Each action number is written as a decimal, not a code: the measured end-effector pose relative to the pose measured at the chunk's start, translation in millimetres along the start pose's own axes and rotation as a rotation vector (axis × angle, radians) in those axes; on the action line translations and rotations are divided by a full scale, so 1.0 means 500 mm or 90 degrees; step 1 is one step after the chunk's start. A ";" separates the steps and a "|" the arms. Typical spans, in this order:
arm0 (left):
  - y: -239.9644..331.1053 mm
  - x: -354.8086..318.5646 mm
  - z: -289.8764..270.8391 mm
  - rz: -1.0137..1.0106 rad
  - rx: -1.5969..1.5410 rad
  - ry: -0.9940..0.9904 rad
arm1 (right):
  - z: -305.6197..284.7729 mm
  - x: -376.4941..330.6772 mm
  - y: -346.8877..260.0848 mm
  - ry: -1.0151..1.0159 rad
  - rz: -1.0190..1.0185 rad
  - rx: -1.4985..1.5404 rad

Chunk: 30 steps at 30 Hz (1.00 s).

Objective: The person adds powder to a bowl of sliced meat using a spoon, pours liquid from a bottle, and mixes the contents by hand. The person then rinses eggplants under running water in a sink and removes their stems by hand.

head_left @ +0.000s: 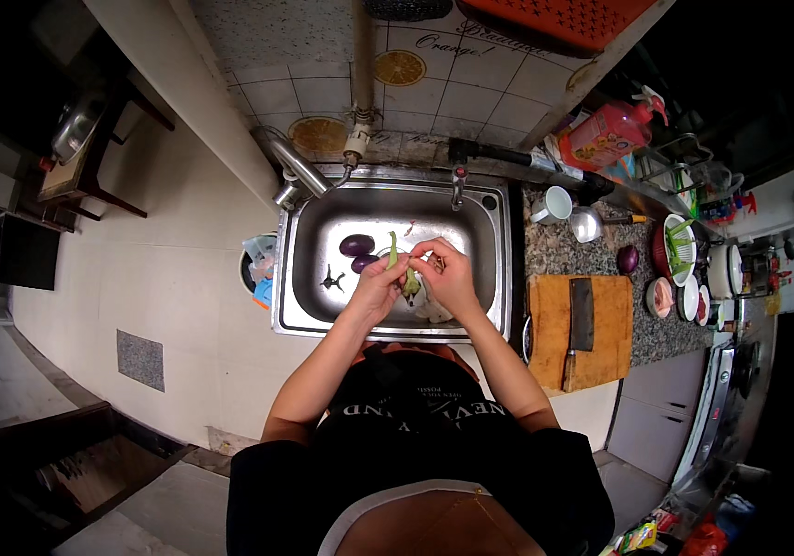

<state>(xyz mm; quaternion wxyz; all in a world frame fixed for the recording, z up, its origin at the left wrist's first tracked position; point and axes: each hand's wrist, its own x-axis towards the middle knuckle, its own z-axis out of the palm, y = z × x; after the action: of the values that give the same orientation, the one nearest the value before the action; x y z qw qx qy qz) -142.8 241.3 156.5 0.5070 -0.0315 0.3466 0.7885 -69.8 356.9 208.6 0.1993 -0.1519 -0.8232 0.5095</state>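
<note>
Over the sink (290, 306) my two hands meet at a long green vegetable that looks like a green pepper (392, 245). My left hand (382, 286) is closed round it, and its pale green tip points up past the fingers. Fingers pinched, my right hand (446, 281) works on the same pepper from the right. More green shows just below, between the hands. On the sink bottom, left of my hands, lie a dark purple oval vegetable (356, 245) and another purple one (363, 264), partly hidden. A small dark branching thing (332, 278) lies near them.
Right of the sink, a cleaver (581, 315) lies on a wooden cutting board (550, 320). Beyond are a white mug (556, 203), a ladle (587, 224), a purple onion-like vegetable (628, 259) and several bowls. A tap (458, 188) hangs over the sink's back edge.
</note>
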 end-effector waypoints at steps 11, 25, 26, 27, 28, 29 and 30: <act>0.018 -0.006 0.003 -0.003 0.120 -0.029 | -0.024 0.005 0.019 -0.141 0.263 0.372; -0.007 -0.003 0.010 0.096 0.248 -0.019 | -0.017 -0.013 0.033 -0.108 0.302 0.525; -0.003 -0.008 0.013 0.079 0.237 -0.029 | -0.023 -0.012 0.032 -0.128 0.319 0.530; 0.001 -0.013 0.018 0.062 0.224 -0.039 | -0.029 -0.011 0.030 -0.148 0.337 0.535; 0.004 -0.016 0.019 0.052 0.227 -0.053 | -0.034 -0.011 0.029 -0.169 0.355 0.539; 0.008 -0.017 0.020 0.042 0.229 -0.068 | -0.037 -0.012 0.031 -0.179 0.359 0.561; 0.011 -0.019 0.021 0.032 0.232 -0.082 | -0.039 -0.013 0.032 -0.190 0.364 0.583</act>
<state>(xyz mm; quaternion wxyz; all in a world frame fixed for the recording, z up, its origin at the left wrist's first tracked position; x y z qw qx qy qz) -139.7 238.6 171.3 0.5053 0.1200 0.4513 0.7257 -54.0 376.1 200.7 -0.0195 -0.1934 -0.4630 0.8648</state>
